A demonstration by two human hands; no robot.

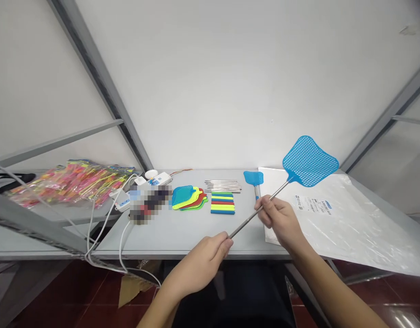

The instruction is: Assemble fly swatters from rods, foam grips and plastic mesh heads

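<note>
Nearest to me, my left hand (210, 258) has its grip closed around the lower end of a blue plastic fly swatter (284, 186) with a slim silver metal rod. Farther up that rod, my right hand (278, 216) has its grip closed too, thumb and fingers pinching the metal. I have the swatter slanting up to the right in the air above the light grey bench (192, 232), its broad perforated head uppermost.

On the right, a large white package in clear plastic film (360, 230) with printed labels hangs over the bench's near edge. Left of my right hand I see a neat row of short blue, yellow and red tubes (222, 203). Beside it lies a fanned stack of perforated swatter heads (187, 197), blue on top, with yellow, red and green below. At the bench's left end is a dark blurred object (150, 205) I cannot make out.

Just behind the tubes are thin silver metal rods (223, 186). To their right, a second blue swatter (254, 177) lies partly hidden by my right hand. The plain white wall (230, 91) stands behind everything.
</note>
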